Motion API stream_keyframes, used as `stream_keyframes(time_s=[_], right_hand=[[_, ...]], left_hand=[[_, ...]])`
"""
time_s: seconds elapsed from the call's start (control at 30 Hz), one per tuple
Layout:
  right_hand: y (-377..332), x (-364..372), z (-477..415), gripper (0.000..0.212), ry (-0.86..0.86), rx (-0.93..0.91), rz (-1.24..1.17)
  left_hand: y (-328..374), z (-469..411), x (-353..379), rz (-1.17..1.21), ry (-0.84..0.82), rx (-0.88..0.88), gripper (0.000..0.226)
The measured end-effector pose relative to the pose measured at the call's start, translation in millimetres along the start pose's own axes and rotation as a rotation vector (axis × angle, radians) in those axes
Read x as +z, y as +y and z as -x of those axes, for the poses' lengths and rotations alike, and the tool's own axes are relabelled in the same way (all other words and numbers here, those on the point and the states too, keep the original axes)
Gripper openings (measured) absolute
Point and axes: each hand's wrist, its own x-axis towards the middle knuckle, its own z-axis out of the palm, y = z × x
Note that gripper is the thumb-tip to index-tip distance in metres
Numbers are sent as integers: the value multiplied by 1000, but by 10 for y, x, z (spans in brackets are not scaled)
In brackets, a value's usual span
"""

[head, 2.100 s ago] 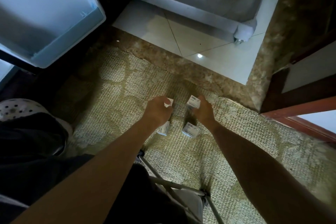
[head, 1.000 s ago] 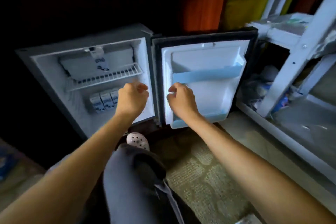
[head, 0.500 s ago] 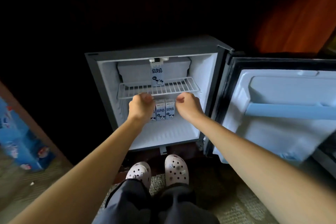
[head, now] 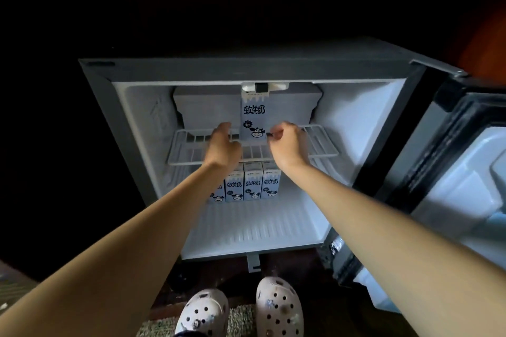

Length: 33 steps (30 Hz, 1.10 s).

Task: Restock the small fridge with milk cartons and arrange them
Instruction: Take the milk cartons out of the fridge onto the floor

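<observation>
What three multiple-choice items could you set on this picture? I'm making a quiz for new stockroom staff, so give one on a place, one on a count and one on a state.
1. Where does the tall carton stand?
A. on the wire shelf
B. on the fridge floor
C. in the door rack

2. How many small cartons stand in the row under the shelf?
A. two
B. four
C. six

3. How is the fridge door?
A. shut
B. open, swung to the right
C. taken off

Key:
1 A: the tall carton stands upright on the wire shelf, at its middle.
2 B: four cow-print fronts show side by side, the leftmost partly hidden.
3 B: the door's pale inner lining faces the camera at the right.
</observation>
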Motion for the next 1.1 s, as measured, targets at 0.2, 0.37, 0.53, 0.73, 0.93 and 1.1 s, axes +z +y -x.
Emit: stream_keyframes(time_s=[0.2,0.37,0.53,0.73,0.93,1.1], right_hand=[[91,193,-128,31,-22,47,-194],[143,133,-210,37,-95,-17,-210],[170,120,-120,34,-143,-74,-235],[216,-2,190,38,-200,-54,-228],[36,-314,522,29,-165,-47,-240],[-9,-785,972,32,-179,-101,-207]], left_hand=[[12,-212,215,190,-21,88,55],[90,-272,212,279,-54,16,53],[34,-211,221,312,62,68,52],[7,89,202,151,136,182,58],[170,498,33,-167,167,345,42],[278,1003,14,-208,118,360,42]])
